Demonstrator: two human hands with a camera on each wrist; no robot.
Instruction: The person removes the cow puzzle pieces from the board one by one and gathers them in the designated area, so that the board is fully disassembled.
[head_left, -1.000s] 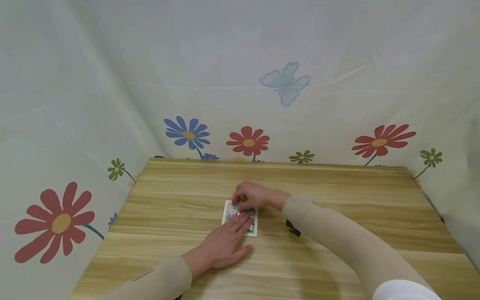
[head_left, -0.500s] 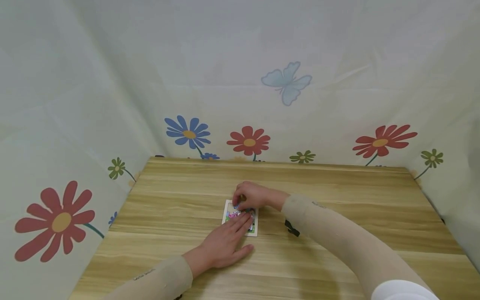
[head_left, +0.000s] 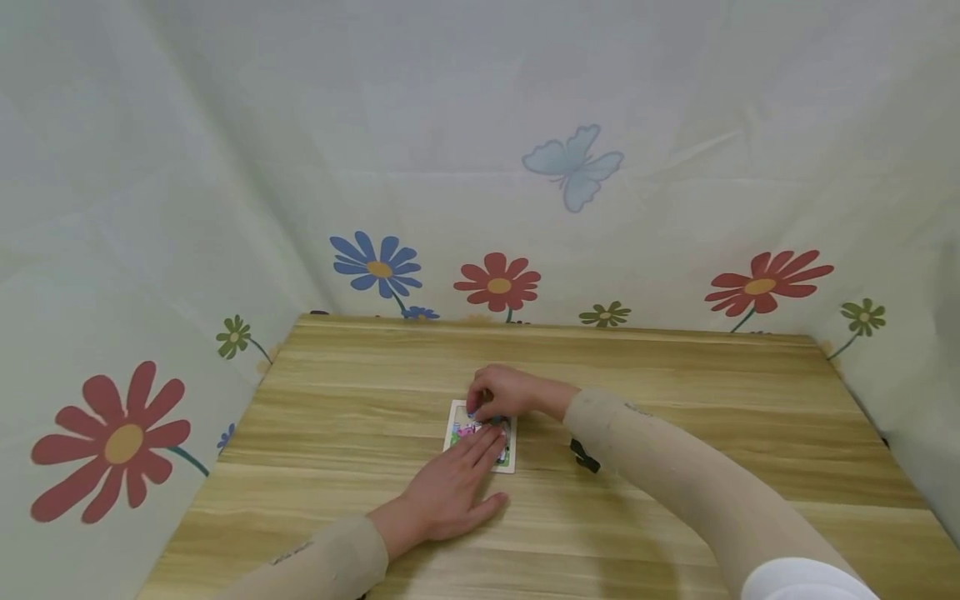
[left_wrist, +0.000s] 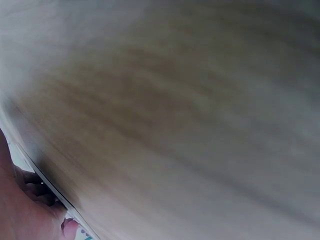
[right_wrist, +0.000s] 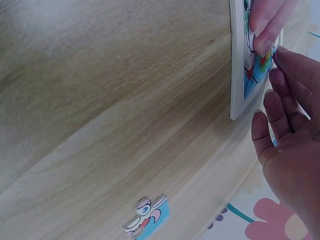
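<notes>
A small jigsaw puzzle (head_left: 459,437) in a white tray frame lies on the wooden table in the head view, its colourful picture partly covered by both hands. My left hand (head_left: 453,486) rests flat across its near part, fingers straight, fingertips on the picture. At the far edge, my right hand (head_left: 506,392) bends over the frame; thumb and index finger pinch a small bluish puzzle piece (head_left: 472,413), mostly hidden by the fingers. The right wrist view shows the right hand (right_wrist: 292,115) at the frame's edge beside the left fingertips (right_wrist: 263,45).
A loose puzzle piece (right_wrist: 147,217) with a printed eye lies on the table in the right wrist view, apart from the frame. Below the right forearm hangs a black object (head_left: 585,456). A flower-printed cloth (head_left: 637,208) stands behind the table (head_left: 352,375) and along its sides.
The right fingers have shifted very slightly at the far edge of the puzzle. The left hand stays in place on the picture.
</notes>
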